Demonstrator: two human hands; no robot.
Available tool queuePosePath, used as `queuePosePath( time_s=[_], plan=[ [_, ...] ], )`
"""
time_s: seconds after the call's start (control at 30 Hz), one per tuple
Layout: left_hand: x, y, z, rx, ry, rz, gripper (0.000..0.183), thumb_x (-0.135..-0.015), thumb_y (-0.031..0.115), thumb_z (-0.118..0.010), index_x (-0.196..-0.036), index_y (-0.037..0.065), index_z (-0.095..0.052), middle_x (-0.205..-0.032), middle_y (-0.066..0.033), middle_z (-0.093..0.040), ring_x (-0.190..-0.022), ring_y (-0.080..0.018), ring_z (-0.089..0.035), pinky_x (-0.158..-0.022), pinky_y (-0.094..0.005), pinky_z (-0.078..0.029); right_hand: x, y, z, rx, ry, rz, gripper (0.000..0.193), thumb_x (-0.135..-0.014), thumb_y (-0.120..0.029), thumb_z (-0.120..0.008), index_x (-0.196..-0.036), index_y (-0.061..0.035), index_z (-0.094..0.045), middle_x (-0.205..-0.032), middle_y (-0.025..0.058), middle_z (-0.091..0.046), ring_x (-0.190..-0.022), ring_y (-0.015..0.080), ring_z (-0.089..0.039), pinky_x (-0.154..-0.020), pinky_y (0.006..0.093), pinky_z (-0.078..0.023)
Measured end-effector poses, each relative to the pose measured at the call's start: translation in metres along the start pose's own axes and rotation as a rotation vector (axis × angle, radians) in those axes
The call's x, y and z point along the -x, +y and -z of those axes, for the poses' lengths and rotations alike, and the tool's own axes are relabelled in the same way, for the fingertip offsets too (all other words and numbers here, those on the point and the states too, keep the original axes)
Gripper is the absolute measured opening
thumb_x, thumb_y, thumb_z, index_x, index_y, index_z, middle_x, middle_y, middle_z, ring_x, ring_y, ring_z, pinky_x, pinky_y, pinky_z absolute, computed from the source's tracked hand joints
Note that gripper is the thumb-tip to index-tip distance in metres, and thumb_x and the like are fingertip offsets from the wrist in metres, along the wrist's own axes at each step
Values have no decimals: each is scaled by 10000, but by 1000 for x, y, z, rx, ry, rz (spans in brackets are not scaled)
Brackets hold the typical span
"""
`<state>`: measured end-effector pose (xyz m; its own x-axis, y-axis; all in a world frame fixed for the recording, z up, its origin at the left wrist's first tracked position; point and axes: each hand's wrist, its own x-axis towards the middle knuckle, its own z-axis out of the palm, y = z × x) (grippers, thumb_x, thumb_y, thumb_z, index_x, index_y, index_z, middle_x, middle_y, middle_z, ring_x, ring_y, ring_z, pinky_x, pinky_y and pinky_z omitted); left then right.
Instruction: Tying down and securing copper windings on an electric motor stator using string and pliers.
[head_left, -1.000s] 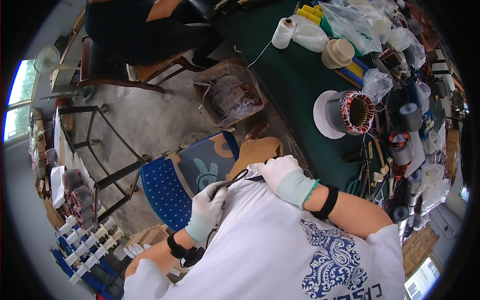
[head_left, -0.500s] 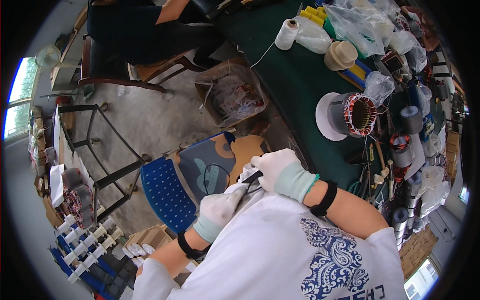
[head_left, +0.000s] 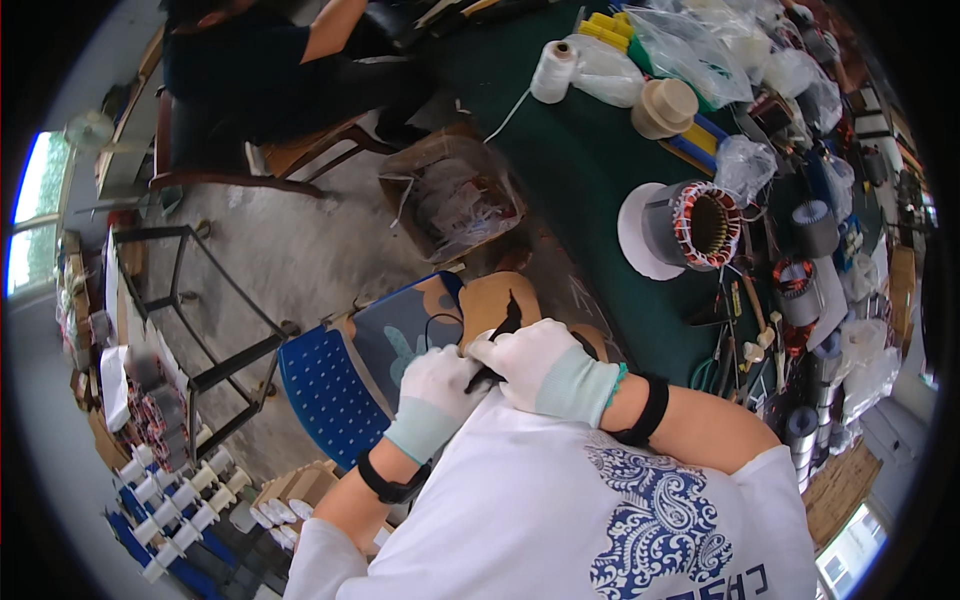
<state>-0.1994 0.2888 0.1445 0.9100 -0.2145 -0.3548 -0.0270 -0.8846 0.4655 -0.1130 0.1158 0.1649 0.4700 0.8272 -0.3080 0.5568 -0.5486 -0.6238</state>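
In front of my white shirt, both hands are close together in white gloves with pale green cuffs. My right hand (head_left: 545, 368) is closed on a dark, narrow strap-like piece (head_left: 511, 317), whose pointed end sticks up past the fingers. My left hand (head_left: 436, 388) has its fingers curled in against the same dark piece, just below and left of the right hand. A thin black cord loop (head_left: 430, 325) arches out above the left hand. What lies between the fingertips is partly hidden. Each wrist wears a black band.
A blue chair (head_left: 318, 385) with a patterned cushion is just ahead. To the right, a green table (head_left: 570, 190) carries a motor stator (head_left: 690, 225), a white thread cone (head_left: 554, 72), tools and plastic bags. A lined carton (head_left: 450, 200) stands beyond the chair; a person (head_left: 240, 80) sits at far left.
The hands have drawn closer together, the right one slightly lower and the left one up and right. The strap-like piece now points upward above the right hand's fingers.
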Motion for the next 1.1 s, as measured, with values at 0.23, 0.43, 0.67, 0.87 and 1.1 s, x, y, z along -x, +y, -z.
queuePosePath(
  time_s=[0.23, 0.43, 0.67, 0.87, 1.1],
  plan=[
    [38, -5, 19, 118, -263, 157, 273, -870, 208, -648, -1122, 105, -653, -929, -174, -607, -816, -393, -645, -697, -461, -517, 58, 54, 43, -826, 317, -224, 412, -963, -269, -613, -1291, -19, -607, -1178, 202, -666, -1077, 279, -670, -943, 370, -521],
    [20, 11, 47, 48, -298, 33, 262, -865, 161, -662, -1106, 62, -687, -873, -148, -603, -745, -367, -649, -660, -440, -529, 190, 93, -45, -849, 473, -767, 296, -991, -150, -534, -1232, 3, -615, -1096, 153, -698, -996, 237, -687, -893, 349, -540],
    [-6, 13, 33, 129, -232, -63, 105, -887, 107, -671, -904, 7, -644, -833, -187, -599, -729, -394, -624, -621, -437, -492, 303, 24, -211, -957, 262, -1363, 245, -993, -120, -498, -1138, 0, -655, -1080, 112, -710, -903, 233, -679, -846, 393, -537],
    [-23, 24, 37, 157, -427, 70, 161, -896, 131, -617, -892, -25, -656, -841, -224, -618, -792, -412, -629, -678, -438, -487, 323, -12, -233, -1122, 343, -1250, 242, -990, -123, -500, -1129, -4, -658, -1075, 117, -711, -906, 239, -678, -843, 395, -535],
    [-34, 35, 36, 99, -546, 145, 218, -898, 189, -617, -888, -25, -656, -846, -252, -639, -776, -409, -640, -669, -443, -487, 386, 38, -235, -1257, 436, -1095, 238, -986, -125, -503, -1118, -8, -663, -1069, 123, -712, -910, 246, -678, -839, 397, -533]
  ],
)
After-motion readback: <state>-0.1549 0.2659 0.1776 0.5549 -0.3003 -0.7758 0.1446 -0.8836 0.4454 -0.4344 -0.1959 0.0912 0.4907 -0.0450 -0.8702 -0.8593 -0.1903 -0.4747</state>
